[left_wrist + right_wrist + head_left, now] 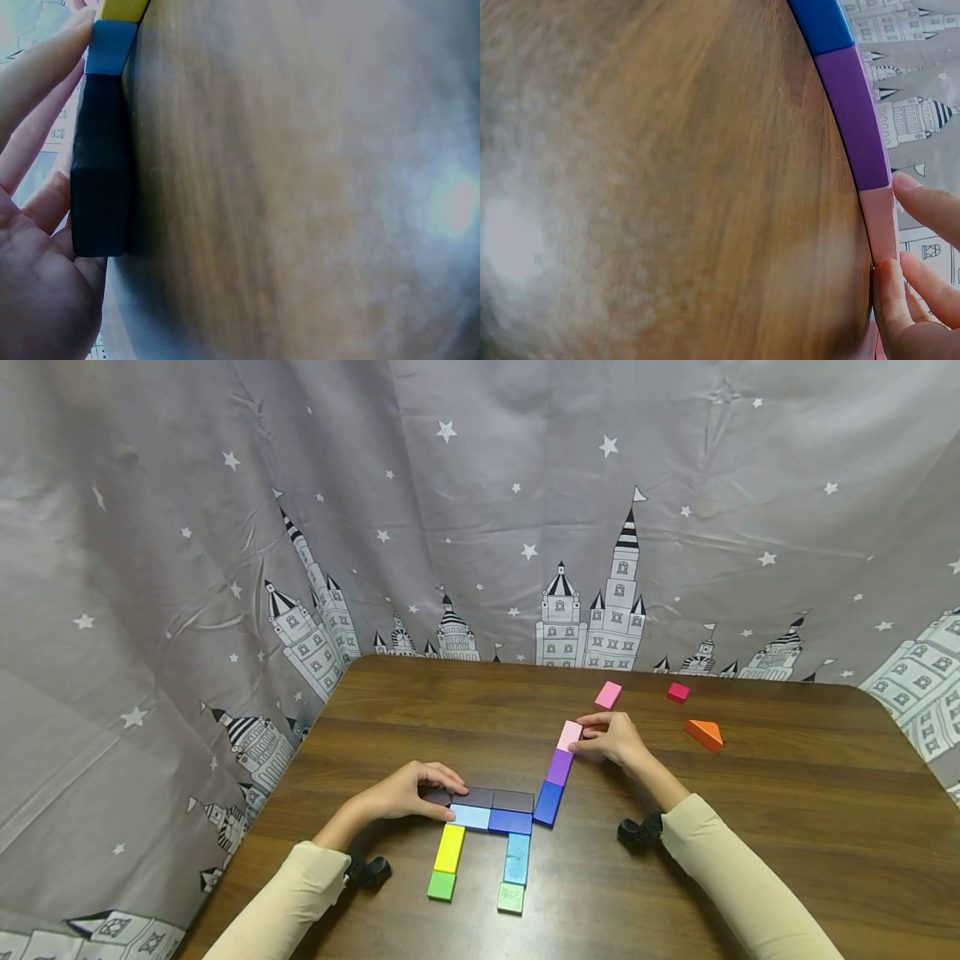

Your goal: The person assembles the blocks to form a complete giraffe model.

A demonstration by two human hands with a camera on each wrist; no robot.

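My right hand pinches a light pink block between thumb and fingers. That block ends a slanting row, after a purple block and a blue block. In the right wrist view, the pink block meets the purple block end to end. My left hand curls round a black block at the left end of a dark row. Its thumb touches the left end of a light blue block. Dark grey blocks line the far side of the light blue and dark blue blocks.
Yellow and green blocks run toward me, as do teal and pale green ones. Farther back lie a pink block, a red block and an orange triangular block. A grey curtain borders the wooden table.
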